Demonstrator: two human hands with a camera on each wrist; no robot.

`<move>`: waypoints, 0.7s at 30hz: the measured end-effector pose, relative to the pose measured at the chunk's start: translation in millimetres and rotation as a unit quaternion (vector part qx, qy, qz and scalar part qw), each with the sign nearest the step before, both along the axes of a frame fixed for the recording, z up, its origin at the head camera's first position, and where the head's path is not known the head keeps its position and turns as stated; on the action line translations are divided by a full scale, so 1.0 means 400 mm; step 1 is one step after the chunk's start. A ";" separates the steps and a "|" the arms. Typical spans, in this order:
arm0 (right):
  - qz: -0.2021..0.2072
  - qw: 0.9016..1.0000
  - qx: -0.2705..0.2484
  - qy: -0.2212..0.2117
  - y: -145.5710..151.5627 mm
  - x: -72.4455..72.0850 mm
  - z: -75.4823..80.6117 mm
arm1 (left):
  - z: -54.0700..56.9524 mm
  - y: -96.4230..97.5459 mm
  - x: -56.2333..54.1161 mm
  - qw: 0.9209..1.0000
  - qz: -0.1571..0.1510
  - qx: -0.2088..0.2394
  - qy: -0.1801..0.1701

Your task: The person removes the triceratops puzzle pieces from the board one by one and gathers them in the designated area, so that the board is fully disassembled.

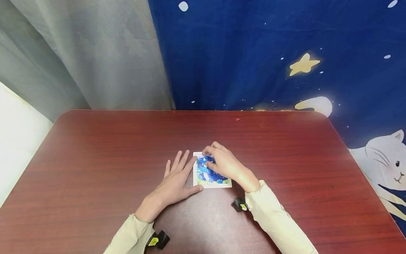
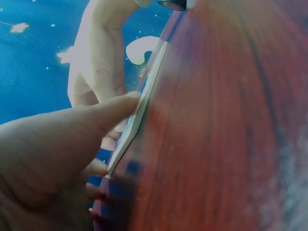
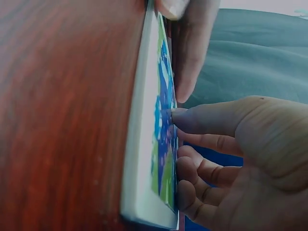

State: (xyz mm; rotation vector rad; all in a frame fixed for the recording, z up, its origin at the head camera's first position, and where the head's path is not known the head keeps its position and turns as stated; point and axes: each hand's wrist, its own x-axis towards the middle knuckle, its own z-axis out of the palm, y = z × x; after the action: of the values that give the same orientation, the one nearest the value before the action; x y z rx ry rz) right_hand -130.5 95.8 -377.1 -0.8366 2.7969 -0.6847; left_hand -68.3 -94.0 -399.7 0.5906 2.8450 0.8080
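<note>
From the head, a reddish-brown wood-grain table [image 1: 95, 158] with rounded far corners fills the lower part of the scene. A small red speck [image 1: 238, 119] lies near its far edge. Beyond the table, a grey curtain [image 1: 117, 53] hangs at the left and a dark blue curtain [image 1: 228, 53] at the right, printed with white dots, a yellow star, a pale moon and, on the far right, a white cat. A bright white surface [image 1: 16, 137] shows beyond the table's left side. A framed puzzle [image 1: 212, 186], white-bordered with a mostly blue picture, lies flat around the middle of the table, between the two hands. The left hand [image 1: 174, 183] is at its left side, fingers spread and straight, index fingertip by the far left corner and thumb on the near border. The right hand [image 1: 223, 160] reaches over the far right part, fingers bent down toward the picture, thumb apart from them. Pale sleeves [image 1: 279, 218] cover both forearms, with a black device [image 1: 163, 240] at each wrist.

From the left wrist, the puzzle appears nearly edge-on against the table; the left thumb's tip touches its border, with the right hand past it.

From the right wrist, the right thumb touches the picture and the other fingers curl at its surface; whether they pinch a piece I cannot tell.
</note>
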 end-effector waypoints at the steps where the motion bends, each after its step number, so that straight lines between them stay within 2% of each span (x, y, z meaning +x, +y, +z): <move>1: 0.000 1.000 0.000 -0.002 0.000 0.000 0.001 | -0.001 -0.001 0.001 1.000 0.003 -0.005 -0.014; 5: -0.001 1.000 0.001 -0.010 0.001 -0.002 0.001 | -0.005 -0.003 -0.002 0.999 0.006 -0.012 -0.042; 15: -0.001 0.999 0.007 -0.033 0.004 -0.011 0.006 | 0.004 -0.010 -0.029 0.997 0.010 -0.061 -0.043; 21: -0.002 0.998 0.024 -0.051 -0.005 -0.008 0.017 | 0.008 -0.008 -0.030 0.995 0.023 -0.080 -0.056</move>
State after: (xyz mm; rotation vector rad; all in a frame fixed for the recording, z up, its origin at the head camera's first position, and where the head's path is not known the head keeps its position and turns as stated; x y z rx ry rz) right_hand -133.8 93.7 -370.1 -0.7667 2.7132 -0.6391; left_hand -80.5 -97.1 -396.5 0.4452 2.7942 0.5925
